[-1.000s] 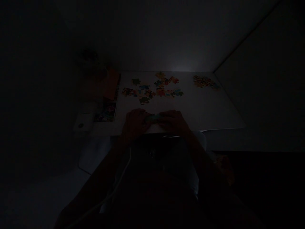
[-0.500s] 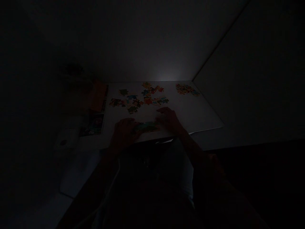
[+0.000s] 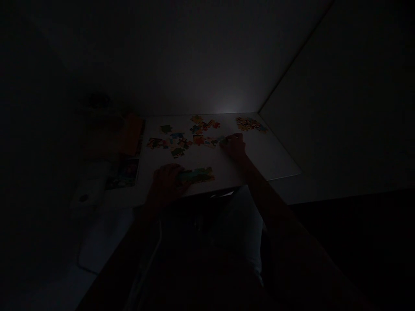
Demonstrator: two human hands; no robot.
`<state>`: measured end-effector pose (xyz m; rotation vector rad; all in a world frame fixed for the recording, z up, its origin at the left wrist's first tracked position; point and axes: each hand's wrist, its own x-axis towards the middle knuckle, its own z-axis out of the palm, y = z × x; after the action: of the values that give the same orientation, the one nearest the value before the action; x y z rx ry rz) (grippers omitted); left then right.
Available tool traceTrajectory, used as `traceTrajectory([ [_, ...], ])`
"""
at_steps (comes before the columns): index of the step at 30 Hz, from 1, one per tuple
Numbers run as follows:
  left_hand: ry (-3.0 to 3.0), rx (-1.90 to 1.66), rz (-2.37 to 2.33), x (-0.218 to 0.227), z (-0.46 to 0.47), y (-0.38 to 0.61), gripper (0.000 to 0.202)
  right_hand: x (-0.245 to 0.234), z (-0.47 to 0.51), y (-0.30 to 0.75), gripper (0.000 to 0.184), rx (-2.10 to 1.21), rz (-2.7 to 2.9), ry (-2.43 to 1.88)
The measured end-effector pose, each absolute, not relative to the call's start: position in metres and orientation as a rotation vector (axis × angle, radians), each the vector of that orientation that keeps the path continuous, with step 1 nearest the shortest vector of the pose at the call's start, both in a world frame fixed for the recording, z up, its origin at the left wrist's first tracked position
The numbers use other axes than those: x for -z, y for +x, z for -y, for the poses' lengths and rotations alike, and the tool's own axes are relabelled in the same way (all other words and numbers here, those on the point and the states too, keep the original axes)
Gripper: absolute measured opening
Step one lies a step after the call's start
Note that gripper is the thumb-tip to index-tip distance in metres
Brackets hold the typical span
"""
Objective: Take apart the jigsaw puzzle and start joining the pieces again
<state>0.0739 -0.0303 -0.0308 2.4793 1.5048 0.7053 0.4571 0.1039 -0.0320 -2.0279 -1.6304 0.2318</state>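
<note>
The scene is very dark. A joined strip of green jigsaw puzzle pieces (image 3: 197, 175) lies near the table's front edge. My left hand (image 3: 166, 181) holds its left end, thumb along the near side and fingers at the far side. Further back, my right hand (image 3: 236, 147) has its fingers closed on a green puzzle piece (image 3: 223, 141) at the right end of the loose pieces. Among those nearby are an orange-red piece (image 3: 199, 140) and a green piece (image 3: 177, 152). My right palm hides part of the table.
A heap of puzzle pieces (image 3: 251, 124) sits at the back right of the white table (image 3: 266, 157). To the left are an orange box (image 3: 131, 134) and a dark picture sheet (image 3: 127, 172). Walls close off the back and right.
My right hand has moved from the strip's right end, away from me, to a loose green piece, and its fingers have closed there. My left hand stays at the strip.
</note>
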Motion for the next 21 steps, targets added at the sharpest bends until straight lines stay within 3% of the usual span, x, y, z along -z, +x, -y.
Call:
traceTrajectory([
  [4, 2.464, -0.699, -1.523, 0.031, 0.03, 0.074, 0.053, 0.03, -0.096, 0.478, 0.058, -0.422, 1.667, -1.882],
  [8, 2.48, -0.716, -1.52, 0.034, 0.029, 0.073, 0.054, 0.027, -0.075, 0.483, 0.064, -0.721, 1.595, -1.474],
  [13, 2.496, -0.706, -1.519, 0.031, 0.03, 0.073, 0.051, 0.004, -0.052, 0.463, 0.075, -0.828, 1.444, -1.146],
  [21, 2.479, -0.689, -1.538, 0.029, 0.031, 0.074, 0.054, -0.061, -0.018, 0.436, 0.051, -0.773, 1.496, -0.931],
])
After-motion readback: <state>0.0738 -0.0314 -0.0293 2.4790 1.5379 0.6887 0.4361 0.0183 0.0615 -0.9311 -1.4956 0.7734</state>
